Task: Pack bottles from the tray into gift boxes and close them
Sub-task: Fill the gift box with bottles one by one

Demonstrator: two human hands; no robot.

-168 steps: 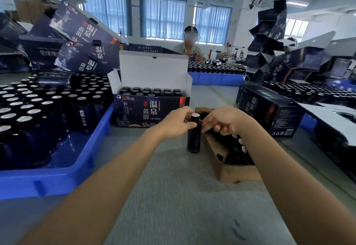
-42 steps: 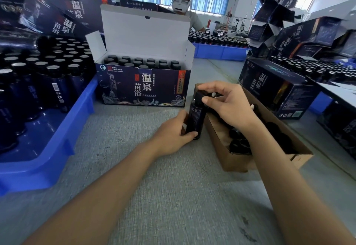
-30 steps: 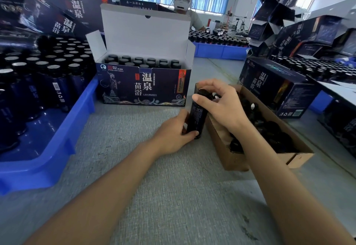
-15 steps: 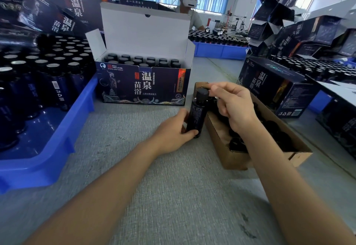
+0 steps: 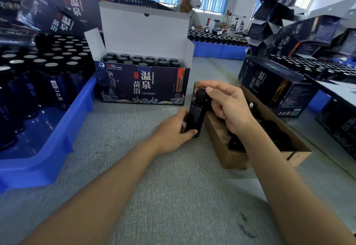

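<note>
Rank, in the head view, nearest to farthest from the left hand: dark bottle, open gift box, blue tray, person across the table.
1. dark bottle: gripped by the left hand.
2. open gift box: just ahead.
3. blue tray: to the left.
4. person across the table: far back.

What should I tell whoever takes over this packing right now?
Left hand grips the bottle low; it stands upright on the table beside the carton.
Right hand pinches its cap.
Open box ahead holds two rows of bottles, lid up; whether a slot is free is unclear.
Tray at left holds many more bottles.
Done: one closed box at right.
Left: probably finish the cap, pack this bottle, then close the box.
</note>
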